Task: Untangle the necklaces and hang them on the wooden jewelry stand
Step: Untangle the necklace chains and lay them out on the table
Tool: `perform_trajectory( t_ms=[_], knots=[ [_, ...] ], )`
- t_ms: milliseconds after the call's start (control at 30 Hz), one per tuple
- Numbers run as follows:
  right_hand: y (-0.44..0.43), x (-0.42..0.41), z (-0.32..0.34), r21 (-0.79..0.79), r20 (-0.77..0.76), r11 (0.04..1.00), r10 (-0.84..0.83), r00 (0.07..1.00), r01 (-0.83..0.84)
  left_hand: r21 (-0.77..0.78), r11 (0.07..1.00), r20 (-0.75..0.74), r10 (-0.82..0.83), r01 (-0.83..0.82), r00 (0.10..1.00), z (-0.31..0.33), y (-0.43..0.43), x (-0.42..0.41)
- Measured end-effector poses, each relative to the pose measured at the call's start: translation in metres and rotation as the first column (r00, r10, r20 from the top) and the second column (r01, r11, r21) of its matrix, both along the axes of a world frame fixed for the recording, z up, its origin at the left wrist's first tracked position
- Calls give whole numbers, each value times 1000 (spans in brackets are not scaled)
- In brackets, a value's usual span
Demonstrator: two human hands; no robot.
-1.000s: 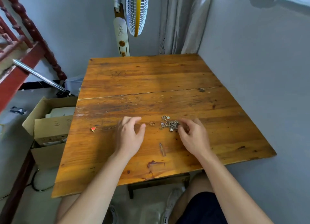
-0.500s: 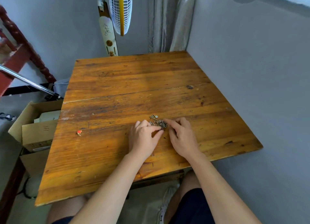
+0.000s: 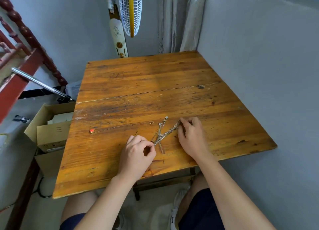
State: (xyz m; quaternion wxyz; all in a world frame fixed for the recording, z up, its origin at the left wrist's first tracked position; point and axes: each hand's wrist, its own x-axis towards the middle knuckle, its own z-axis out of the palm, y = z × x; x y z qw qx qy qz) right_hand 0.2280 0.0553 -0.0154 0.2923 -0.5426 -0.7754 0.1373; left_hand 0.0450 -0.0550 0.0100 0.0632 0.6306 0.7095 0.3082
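Home corner: wooden table (image 3: 155, 85), fan (image 3: 130, 10), curtain (image 3: 179, 19).

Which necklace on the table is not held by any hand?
The thin chain with the red pendant, lying alone, left of both hands. The other chains form one tangle, pinched at its ends by the left hand and the right hand.

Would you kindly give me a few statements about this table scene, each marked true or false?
1. The left hand and the right hand each pinch an end of the tangled necklaces. True.
2. The red pendant lies to the right of the right hand. False: it lies on the table, to the left of both hands.
3. The cardboard box sits on the table. False: it stands beside the table's left edge, lower than the top.
4. A fan stands beyond the table's far edge. True.
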Motion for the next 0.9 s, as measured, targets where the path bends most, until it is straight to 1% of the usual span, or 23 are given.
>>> perform_trajectory(
  t_ms=[100,200,267,300,400,467,567,700,767,834,900],
  knots=[
    [-2,-3,-1,3,-10,998,-59,998,59,8,1000,-1,2,-2,1000,0,-6,-1],
    [-4,-2,-1,56,-3,996,-74,997,74,6,1000,1,-12,12,1000,-1,-7,0],
    [-6,1,3,110,28,994,-4,1000,0,14,1000,3,-19,19,1000,-1,-6,0],
    [-8,2,5,125,74,990,59,995,-68,23,999,5,-26,25,1000,-2,-6,-1],
    [-17,0,9,102,208,952,264,942,-289,45,998,48,-44,42,998,-2,-6,-3],
    [-21,-1,7,99,221,931,323,920,-351,45,999,91,-28,24,995,-1,-6,-3],
    [-21,-1,5,121,130,947,281,951,-297,42,999,113,-8,4,994,0,-6,-1],
    [-24,-3,7,130,84,966,216,973,-226,53,998,165,23,-32,986,-1,-6,0],
    [-26,-2,10,110,46,977,178,983,-182,70,996,202,44,-59,978,-1,-6,-1],
    [-24,-1,12,61,-59,992,112,992,-108,84,992,249,73,-96,966,-2,-6,-3],
    [-22,1,13,42,-187,999,17,982,-10,86,988,289,100,-130,952,-4,-5,-6]
  ],
)
